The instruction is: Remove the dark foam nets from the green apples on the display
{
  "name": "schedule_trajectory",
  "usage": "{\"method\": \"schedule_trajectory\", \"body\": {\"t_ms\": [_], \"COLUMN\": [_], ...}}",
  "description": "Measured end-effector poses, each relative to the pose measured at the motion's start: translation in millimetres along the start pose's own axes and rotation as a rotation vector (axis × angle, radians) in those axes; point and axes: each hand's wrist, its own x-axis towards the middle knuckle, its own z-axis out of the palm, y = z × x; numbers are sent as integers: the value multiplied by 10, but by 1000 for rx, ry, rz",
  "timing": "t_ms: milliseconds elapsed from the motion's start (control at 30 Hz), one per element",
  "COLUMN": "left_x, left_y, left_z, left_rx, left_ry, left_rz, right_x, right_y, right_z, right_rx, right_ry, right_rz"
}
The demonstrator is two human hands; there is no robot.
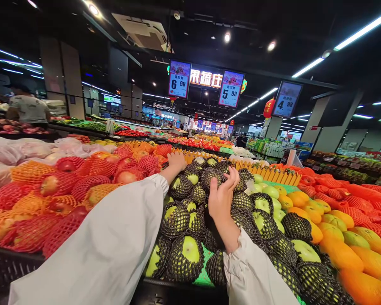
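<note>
Both of my arms, in loose white sleeves, reach over a pile of green apples (190, 249), most of them in black foam nets. My left hand (176, 162) is at the far left of the pile, back of the hand up, with its fingertips partly hidden; I see nothing held in it. Over the middle of the pile, my right hand (222, 195) is cupped, thumb apart from the curved fingers. Just beyond its thumb lies a netted green apple (210, 177); whether they touch I cannot tell.
On the left are red apples (52, 185) in red and orange nets. Oranges (343, 254) and red-netted fruit (365, 195) lie on the right. A yellow slatted divider (266, 173) runs behind the pile. Price screens (231, 89) hang overhead. A person (28, 106) stands far left.
</note>
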Motion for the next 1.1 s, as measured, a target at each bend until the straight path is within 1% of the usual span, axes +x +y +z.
{"method": "schedule_trajectory", "body": {"t_ms": [67,167,233,333,400,467,567,633,667,733,767,800,867,900,933,967,1000,1033,1067,1100], "left_x": [-42,-77,-86,-107,-129,-149,-182,-250,-312,-501,-624,-759,-1032,-1154,-1256,-1335,-1385,-1407,-1402,-1372], "left_y": [-13,-53,-69,-67,-54,-29,48,133,185,294,346,394,469,496,516,529,537,539,537,531], "left_z": [34,58,34,-68,-167,-274,-421,-488,-505,-498,-476,-443,-365,-330,-303,-290,-293,-314,-352,-406], "left_rx": [29,51,60,59,32,-48,-256,-447,-562,-815,-936,-1051,-1198,-1216,-1216,-1211,-1216,-1235,-1267,-1302], "left_ry": [28,-18,-6,113,224,349,513,560,561,494,416,298,-14,-167,-287,-368,-409,-415,-387,-330], "left_rz": [-9,13,12,7,15,32,77,115,138,193,227,260,349,401,451,491,520,537,544,547], "right_x": [-3,-6,-6,-2,4,12,25,31,32,28,24,19,11,9,10,14,21,29,39,48], "right_y": [3,9,7,-6,-17,-24,-24,-16,-11,4,15,29,69,92,117,141,161,177,187,192], "right_z": [-1,-1,-2,-8,-14,-19,-20,-15,-11,-1,5,12,28,37,45,51,56,58,58,56], "right_rx": [-4,-7,-4,2,-6,-26,-46,-26,-6,55,100,156,284,342,388,419,435,439,422,390], "right_ry": [-8,-17,-25,-32,-43,-75,-122,-130,-130,-132,-132,-128,-107,-89,-68,-46,-27,-8,11,29], "right_rz": [-6,-6,-1,8,21,33,27,21,29,82,128,182,293,340,378,405,420,423,417,406]}}
